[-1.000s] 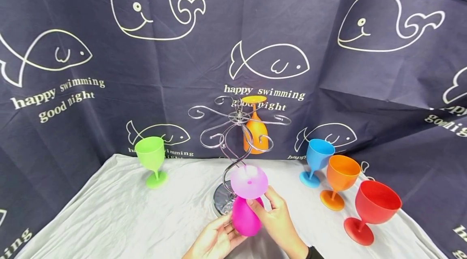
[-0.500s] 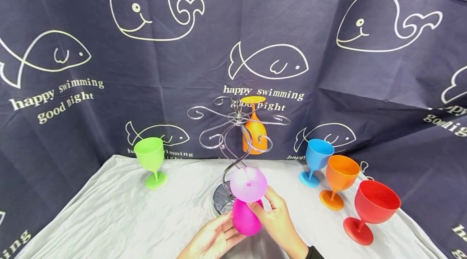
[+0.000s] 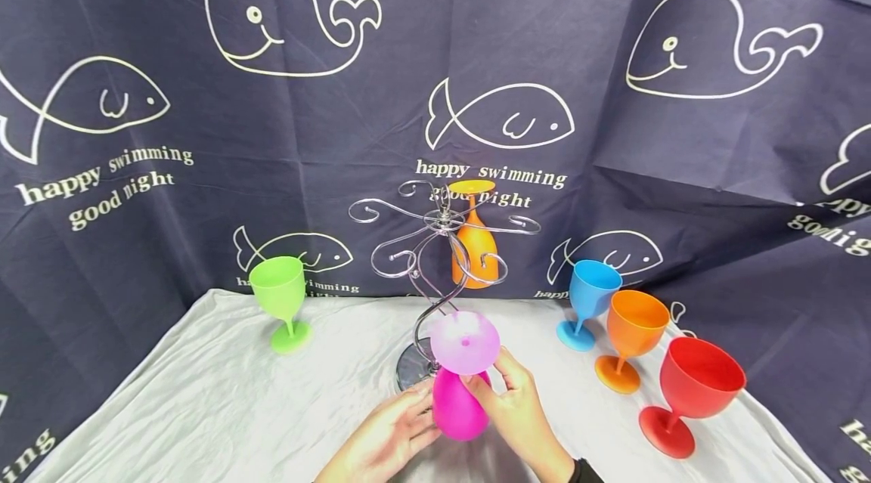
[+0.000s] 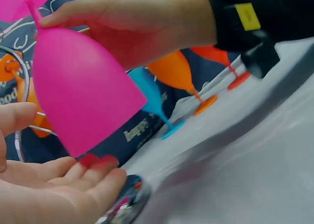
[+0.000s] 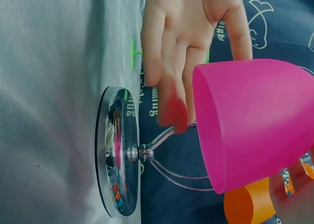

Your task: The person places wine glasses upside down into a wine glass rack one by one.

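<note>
My right hand (image 3: 520,419) pinches a pink plastic goblet (image 3: 459,407) upside down near where stem meets bowl, its round foot uppermost. Just left of the bowl is my left hand (image 3: 391,430), palm turned up and fingers loosely extended. In the left wrist view, the left fingers (image 4: 100,177) lie right below the goblet's rim and hold nothing. Behind the goblet stands a chrome spiral rack (image 3: 445,222) with curled arms, on a round mirrored base (image 3: 410,368). From its far side an orange goblet (image 3: 476,245) hangs foot up.
A green goblet (image 3: 279,290) stands upright at the left on the white cloth (image 3: 224,392). To the right, blue (image 3: 592,290), orange (image 3: 633,328) and red (image 3: 701,377) goblets stand upright in a slanting row. A dark patterned curtain (image 3: 381,120) hangs behind the table.
My left hand has drawn away to the left from the pink goblet's bowl, its fingers loosening. My right hand keeps holding the goblet in nearly the same place.
</note>
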Motion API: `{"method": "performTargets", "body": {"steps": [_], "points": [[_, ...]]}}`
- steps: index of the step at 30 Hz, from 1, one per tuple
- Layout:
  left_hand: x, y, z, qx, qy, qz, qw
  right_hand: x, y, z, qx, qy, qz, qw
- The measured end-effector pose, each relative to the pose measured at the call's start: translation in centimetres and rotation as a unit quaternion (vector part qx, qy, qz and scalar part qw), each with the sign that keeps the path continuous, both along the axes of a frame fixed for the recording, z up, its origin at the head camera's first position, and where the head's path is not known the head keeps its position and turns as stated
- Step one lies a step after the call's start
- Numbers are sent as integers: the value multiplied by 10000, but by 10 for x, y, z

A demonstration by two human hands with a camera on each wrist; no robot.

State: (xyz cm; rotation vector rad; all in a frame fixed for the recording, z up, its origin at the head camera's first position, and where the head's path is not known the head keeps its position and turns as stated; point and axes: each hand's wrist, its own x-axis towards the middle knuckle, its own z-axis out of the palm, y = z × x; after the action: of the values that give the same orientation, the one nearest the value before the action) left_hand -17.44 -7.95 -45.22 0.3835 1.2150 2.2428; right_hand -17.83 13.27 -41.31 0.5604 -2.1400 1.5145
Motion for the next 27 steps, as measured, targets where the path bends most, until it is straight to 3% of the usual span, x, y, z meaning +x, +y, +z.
{"method": "performTargets", "body": {"steps": [3, 5, 9, 11, 14, 17, 19, 24, 27], "points": [[-2, -4, 7, -714, 388, 482, 9955, 0, 0, 0, -11, -2, -9, 10000], [-4, -7, 12, -1235, 751, 850, 9858, -1, 0, 0, -34, -2, -8, 10000], [-8, -12, 22, -2172, 1415, 1629, 9520, -1, 0, 0, -47, -105, -22, 9999], [-9, -14, 27, -2498, 1547, 2008, 9346, -1, 0, 0, -54, -189, -30, 9998], [-11, -17, 33, -2865, 1670, 2376, 9130, -1, 0, -1, -57, -209, -22, 9998], [-11, -21, 40, -3344, 1905, 2641, 8844, -1, 1, -1, -55, -192, -5, 9998], [-11, -25, 43, -3780, 2236, 2810, 8533, -1, 1, -2, -55, -193, -2, 9998], [-13, -34, 47, -4741, 3192, 3224, 7546, 0, 1, -1, -87, -284, -63, 9995], [-12, -39, 48, -5005, 3584, 3462, 7079, 0, 1, 0, -101, -342, -104, 9993]]}}
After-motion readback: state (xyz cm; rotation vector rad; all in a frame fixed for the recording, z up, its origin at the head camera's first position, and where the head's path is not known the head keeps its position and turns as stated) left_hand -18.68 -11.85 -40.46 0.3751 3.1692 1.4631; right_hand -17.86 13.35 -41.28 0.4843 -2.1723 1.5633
